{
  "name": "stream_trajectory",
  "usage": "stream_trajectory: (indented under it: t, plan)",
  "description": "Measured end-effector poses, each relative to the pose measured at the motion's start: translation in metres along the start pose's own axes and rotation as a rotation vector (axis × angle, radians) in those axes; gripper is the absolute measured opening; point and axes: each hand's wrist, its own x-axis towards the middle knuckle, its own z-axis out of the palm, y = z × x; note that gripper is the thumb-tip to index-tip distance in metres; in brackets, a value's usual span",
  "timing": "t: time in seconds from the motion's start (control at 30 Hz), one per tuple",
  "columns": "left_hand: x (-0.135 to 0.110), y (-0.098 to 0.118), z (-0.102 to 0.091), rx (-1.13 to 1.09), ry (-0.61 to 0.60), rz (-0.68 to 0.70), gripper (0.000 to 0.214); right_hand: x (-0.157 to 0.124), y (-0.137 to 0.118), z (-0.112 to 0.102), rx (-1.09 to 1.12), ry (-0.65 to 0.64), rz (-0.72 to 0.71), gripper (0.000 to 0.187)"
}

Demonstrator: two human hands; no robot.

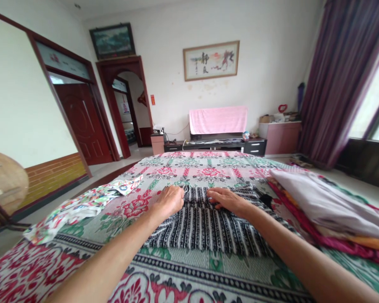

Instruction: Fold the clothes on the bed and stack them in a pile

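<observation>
A black-and-white striped garment [208, 229] lies spread on the flowered bedcover [214, 263], with a fold or ridge across its upper part. At the left of that upper part is my left hand [173, 200], its fingers curled down and closed on the fabric. My right hand [227, 200] rests on the garment a short way to the right, fingers stretched out and slightly apart. The fabric beneath both palms is hidden. I cannot tell what kind of garment it is.
A stack of folded cloths [331, 206] sits on the bed's right side. On the left lies a crumpled white garment with a colourful print [85, 208]. Beyond the bed stand a low black cabinet [255, 147] and a screen-like object under a pink cloth [218, 120].
</observation>
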Motion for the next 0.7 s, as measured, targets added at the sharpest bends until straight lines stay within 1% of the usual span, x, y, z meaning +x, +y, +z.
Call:
stream_trajectory:
  t: [0.07,0.13,0.23,0.27,0.33,0.4,0.47,0.53,0.6,0.7]
  plan:
    - [-0.004,-0.003,-0.004,-0.08,-0.018,-0.007,0.021,0.001,0.002,0.0,-0.028,0.002,-0.007,0.038]
    - [-0.009,-0.01,-0.011,-0.142,-0.006,-0.059,0.028,0.002,0.003,0.001,-0.084,-0.001,-0.027,0.038]
    - [-0.02,-0.032,-0.016,-0.092,0.054,-0.161,0.03,0.002,0.001,0.002,-0.23,-0.006,-0.091,0.036]
    - [-0.025,-0.04,-0.016,-0.063,0.058,-0.187,0.03,0.002,0.001,0.004,-0.291,-0.004,-0.118,0.035]
    - [-0.036,-0.057,-0.012,-0.031,0.022,-0.239,0.03,0.001,-0.001,0.007,-0.419,0.018,-0.176,0.032]
    - [-0.048,-0.072,-0.005,-0.038,-0.03,-0.284,0.036,0.0,-0.001,0.011,-0.54,0.05,-0.23,0.028]
    - [-0.057,-0.082,0.001,-0.078,-0.075,-0.334,0.043,-0.001,0.0,0.016,-0.646,0.075,-0.273,0.026]
    - [-0.063,-0.087,0.006,-0.149,-0.105,-0.384,0.046,-0.002,0.001,0.019,-0.735,0.077,-0.305,0.025]
    - [-0.066,-0.087,0.011,-0.192,-0.115,-0.426,0.044,-0.002,0.001,0.021,-0.807,0.067,-0.32,0.026]
    - [-0.068,-0.081,0.019,-0.149,-0.041,-0.444,0.037,0.0,-0.008,0.028,-0.865,0.079,-0.297,0.027]
